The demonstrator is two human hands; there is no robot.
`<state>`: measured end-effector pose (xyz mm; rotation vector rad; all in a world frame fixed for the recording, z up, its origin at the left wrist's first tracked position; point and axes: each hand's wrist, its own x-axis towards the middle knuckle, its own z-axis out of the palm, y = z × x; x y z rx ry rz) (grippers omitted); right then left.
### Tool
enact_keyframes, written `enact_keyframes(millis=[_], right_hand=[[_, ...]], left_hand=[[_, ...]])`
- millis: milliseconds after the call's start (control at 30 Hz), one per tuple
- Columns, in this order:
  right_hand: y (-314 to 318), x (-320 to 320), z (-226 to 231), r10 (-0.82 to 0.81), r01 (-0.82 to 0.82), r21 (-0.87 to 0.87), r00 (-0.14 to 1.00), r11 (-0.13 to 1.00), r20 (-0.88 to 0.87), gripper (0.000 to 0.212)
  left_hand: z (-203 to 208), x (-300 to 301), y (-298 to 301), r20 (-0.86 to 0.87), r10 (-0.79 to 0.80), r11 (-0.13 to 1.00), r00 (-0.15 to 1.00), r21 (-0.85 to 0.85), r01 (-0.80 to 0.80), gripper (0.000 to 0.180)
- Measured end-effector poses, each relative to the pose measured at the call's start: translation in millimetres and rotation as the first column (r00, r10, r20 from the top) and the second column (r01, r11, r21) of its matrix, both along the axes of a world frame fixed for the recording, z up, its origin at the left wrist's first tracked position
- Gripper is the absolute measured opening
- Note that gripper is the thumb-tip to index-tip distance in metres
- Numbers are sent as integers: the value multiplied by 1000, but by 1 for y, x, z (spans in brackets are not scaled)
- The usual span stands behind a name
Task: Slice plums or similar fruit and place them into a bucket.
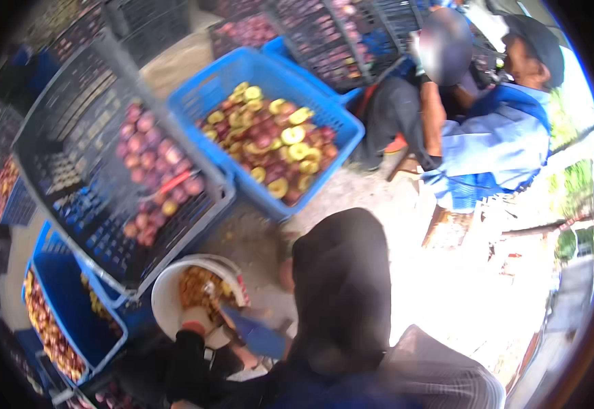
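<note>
My left hand (201,320), in a dark sleeve, reaches over the near rim of a white bucket (164,307). Yellow-brown fruit pieces (195,286) lie inside it. Blur smears the fingers, so their grip is unclear; something small and pale shows just ahead of them. Beside the bucket is a blue, flat-looking item (259,337) that I cannot make out. My right hand does not show. Past the bucket, a tilted black crate (58,146) holds reddish-purple plum-like fruits (143,146), with a slim red object (174,180) on them.
A blue crate (198,85) behind holds halved yellow-fleshed fruits. Another blue crate (75,317) with fruit stands at left. Stacked dark crates (310,34) line the back. A co-worker (495,136) sits at the right. My dark-clad knee (341,279) rises in front.
</note>
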<state>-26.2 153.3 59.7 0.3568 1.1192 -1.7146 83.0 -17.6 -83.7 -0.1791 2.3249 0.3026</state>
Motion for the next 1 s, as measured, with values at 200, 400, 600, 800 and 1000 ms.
enact_keyframes(millis=[200, 400, 600, 800, 1000], right_hand=[[9, 13, 4, -27, 32, -67, 997, 997, 78, 39], [3, 51, -40, 31, -31, -161, 1000, 987, -4, 38], [-1, 70, -57, 92, -148, -167, 948, 975, -305, 34], [13, 86, -5, 224, -270, -25, 843, 963, -490, 34], [4, 85, 29, 230, -259, 78, 632, 963, -740, 34]], left_hand=[[14, -16, -4, -53, 351, 928, 935, 151, -340, 33], [115, -21, -7, -238, 581, 726, 778, 583, -364, 35], [207, 17, 55, -198, 772, 536, 604, 713, -452, 37], [156, 38, 71, -74, 992, 103, 103, 940, -324, 38], [155, 57, 62, -360, 905, 424, 226, 783, -455, 55]])
